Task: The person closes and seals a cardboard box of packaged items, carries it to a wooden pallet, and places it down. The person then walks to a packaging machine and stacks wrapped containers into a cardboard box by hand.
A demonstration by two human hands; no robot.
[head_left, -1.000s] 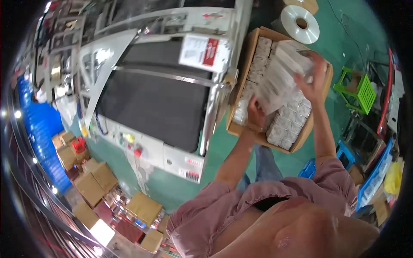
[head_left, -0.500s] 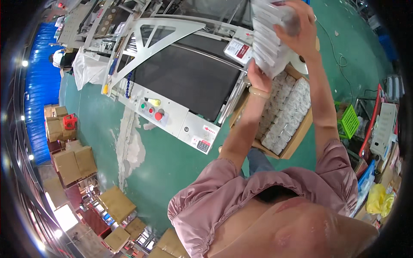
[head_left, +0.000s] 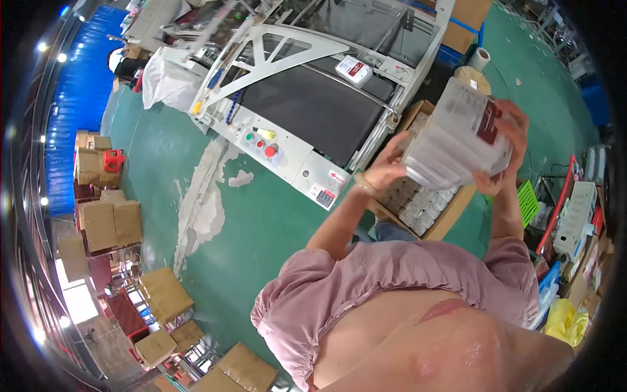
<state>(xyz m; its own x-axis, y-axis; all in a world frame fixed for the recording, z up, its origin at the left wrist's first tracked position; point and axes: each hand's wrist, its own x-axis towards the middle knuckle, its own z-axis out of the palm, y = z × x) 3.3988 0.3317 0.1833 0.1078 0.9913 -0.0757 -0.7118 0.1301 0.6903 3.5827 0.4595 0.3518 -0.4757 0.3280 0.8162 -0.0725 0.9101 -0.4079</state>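
Observation:
Between my two hands is a stack of white, film-wrapped packs (head_left: 444, 140), tilted, with a dark red label at its right end. My left hand (head_left: 386, 168) grips its left end, while the fingers of my right hand (head_left: 509, 147) wrap round the labelled end. Beneath the stack stands an open brown carton (head_left: 452, 214), partly hidden by it. Rows of similar shiny wrapped packs (head_left: 421, 212) lie inside. A white pack with a red label (head_left: 354, 70) rests on the machine beyond my left hand.
The machine (head_left: 313, 108) has a black belt, a slanted white frame and a button panel (head_left: 264, 147). A roll of film (head_left: 480, 59) is behind the carton. To the right are a green crate (head_left: 528, 204) and a red-edged rack. Brown cartons (head_left: 108, 225) stand at left; a person (head_left: 121, 65) is far off.
The stack has come down and closer to me, from beside the machine's edge to above the carton. It has turned, and its red label now shows more. My view has shifted too.

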